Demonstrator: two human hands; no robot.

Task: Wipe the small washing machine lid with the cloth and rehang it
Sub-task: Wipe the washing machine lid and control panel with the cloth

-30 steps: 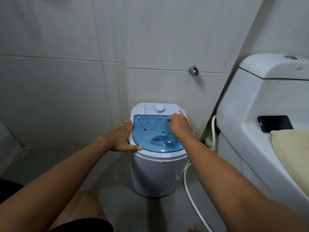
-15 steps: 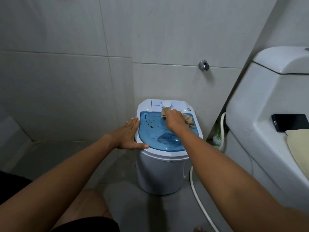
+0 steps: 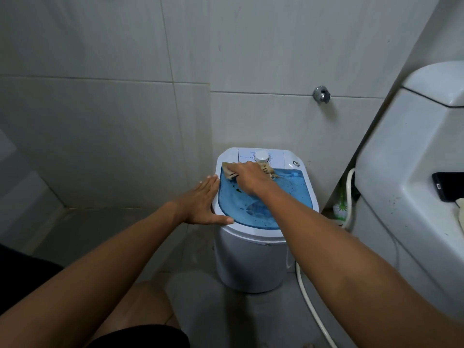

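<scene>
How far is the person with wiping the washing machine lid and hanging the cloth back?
Done: the cloth is off its hanger and on the blue lid.
In hand: the right hand presses the cloth at the lid's far edge, near the dial; the left hand lies flat on the machine's left rim.
Left: dark specks remain beside the right hand, droplets on the right side, and the cloth is not yet rehung.

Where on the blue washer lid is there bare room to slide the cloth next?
Free: the translucent blue lid right of the right hand, toward its right rim. Crowded: the back-left corner under the beige cloth; the left rim, where the left hand rests.
</scene>
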